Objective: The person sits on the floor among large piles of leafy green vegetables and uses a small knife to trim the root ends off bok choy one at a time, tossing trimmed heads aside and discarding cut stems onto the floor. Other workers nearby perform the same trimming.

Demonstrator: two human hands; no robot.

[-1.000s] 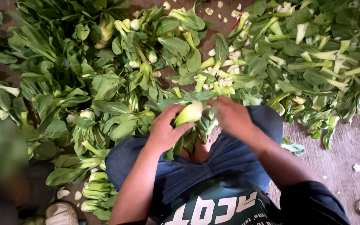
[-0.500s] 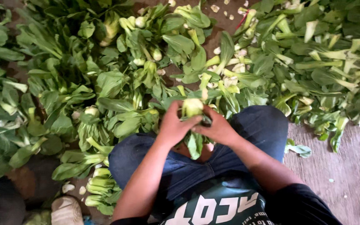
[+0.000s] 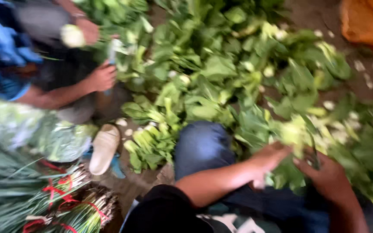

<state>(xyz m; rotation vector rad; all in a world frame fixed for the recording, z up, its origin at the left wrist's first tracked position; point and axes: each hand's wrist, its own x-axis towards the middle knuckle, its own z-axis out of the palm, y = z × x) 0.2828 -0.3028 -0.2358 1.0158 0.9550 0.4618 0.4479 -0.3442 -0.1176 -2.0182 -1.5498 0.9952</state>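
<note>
Fingers (image 3: 281, 152) of the left hand (image 3: 267, 160) are closing around a pale-stemmed leafy green vegetable head (image 3: 293, 134), which is sitting above the blue-denim knee (image 3: 203, 146). Right hand (image 3: 327, 177) is gripping a thin dark blade (image 3: 314, 154) against that same head. Motion blur is obscuring finer detail. Loose green leafy heads (image 3: 221, 73) are covering the floor ahead.

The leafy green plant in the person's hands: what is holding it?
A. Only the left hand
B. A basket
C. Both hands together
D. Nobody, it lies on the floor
C. The left hand grips the leafy green plant from one side and the right hand closes on it from the other, above the knee in blue jeans.
</note>
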